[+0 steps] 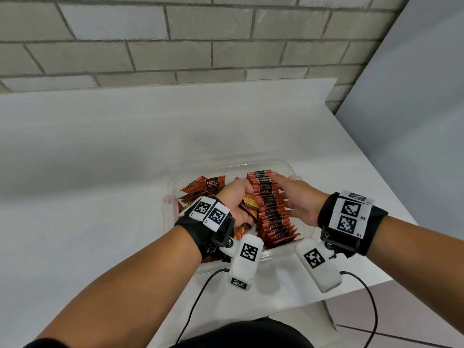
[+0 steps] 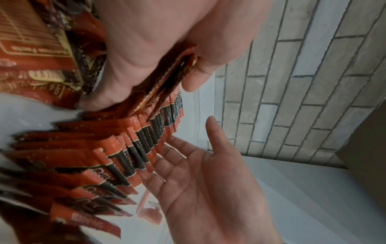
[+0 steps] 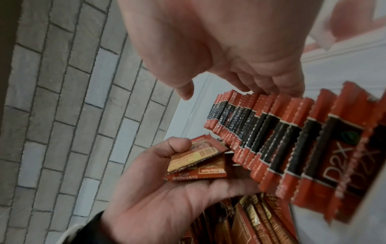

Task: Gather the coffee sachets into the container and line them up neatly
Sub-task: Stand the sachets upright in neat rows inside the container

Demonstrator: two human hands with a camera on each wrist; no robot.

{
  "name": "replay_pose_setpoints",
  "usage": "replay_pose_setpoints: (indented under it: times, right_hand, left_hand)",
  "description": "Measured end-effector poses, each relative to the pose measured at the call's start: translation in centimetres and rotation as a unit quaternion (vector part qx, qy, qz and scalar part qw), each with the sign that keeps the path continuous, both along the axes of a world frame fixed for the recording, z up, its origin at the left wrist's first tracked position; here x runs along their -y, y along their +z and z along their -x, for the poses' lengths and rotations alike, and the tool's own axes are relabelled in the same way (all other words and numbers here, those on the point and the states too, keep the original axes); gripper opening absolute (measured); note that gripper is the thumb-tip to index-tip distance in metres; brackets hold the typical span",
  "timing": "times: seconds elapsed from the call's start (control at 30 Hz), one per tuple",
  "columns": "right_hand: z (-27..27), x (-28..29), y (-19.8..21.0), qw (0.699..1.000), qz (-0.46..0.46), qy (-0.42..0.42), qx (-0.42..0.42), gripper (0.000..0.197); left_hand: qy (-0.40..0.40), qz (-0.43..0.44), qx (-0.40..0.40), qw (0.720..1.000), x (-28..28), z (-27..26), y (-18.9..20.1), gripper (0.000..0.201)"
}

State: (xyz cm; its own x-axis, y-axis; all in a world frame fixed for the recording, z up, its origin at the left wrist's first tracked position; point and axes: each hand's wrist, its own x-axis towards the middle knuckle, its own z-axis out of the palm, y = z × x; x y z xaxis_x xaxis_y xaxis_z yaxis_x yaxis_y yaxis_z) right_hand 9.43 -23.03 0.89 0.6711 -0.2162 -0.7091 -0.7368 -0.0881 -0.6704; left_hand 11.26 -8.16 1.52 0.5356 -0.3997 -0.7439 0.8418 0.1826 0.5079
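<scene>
A clear plastic container sits on the white table and holds red-and-black coffee sachets. A long upright row of sachets runs down its right half, and loose sachets lie in a heap in its left half. My left hand is just left of the row and pinches a few sachets between thumb and fingers. My right hand lies flat, fingers straight, against the right side of the row.
The white table stretches away to the left and back. A grey brick wall stands behind it. The table's right edge drops off beside the container. Black cables hang from the wrist cameras near my body.
</scene>
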Motion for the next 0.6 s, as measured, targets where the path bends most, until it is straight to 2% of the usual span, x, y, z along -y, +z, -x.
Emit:
replay_pose_setpoints:
  times: [0.07, 0.17, 0.33, 0.47, 0.6]
  right_hand:
    - [-0.2, 0.0, 0.0, 1.0, 0.002, -0.005, 0.003, 0.088]
    - [-0.4, -0.2, 0.2, 1.0, -0.004, -0.006, 0.013, 0.073]
    - [-0.3, -0.5, 0.5, 1.0, 0.008, 0.002, 0.007, 0.074]
    - [-0.2, -0.9, 1.2, 1.0, -0.004, 0.017, 0.011, 0.054]
    - [0.0, -1.2, 1.6, 0.999, -0.008, 0.03, 0.012, 0.051]
  left_hand:
    - [0.004, 0.003, 0.0, 1.0, -0.1, -0.1, 0.0, 0.021]
    - [0.003, 0.008, 0.005, 1.0, 0.1, -0.2, -0.2, 0.025]
    - [0.003, -0.001, 0.005, 1.0, 0.0, -0.5, -0.4, 0.023]
    - [0.012, -0.012, 0.01, 1.0, 0.1, -0.5, -0.1, 0.023]
    - [0.02, -0.005, 0.017, 1.0, 0.1, -0.4, 0.2, 0.024]
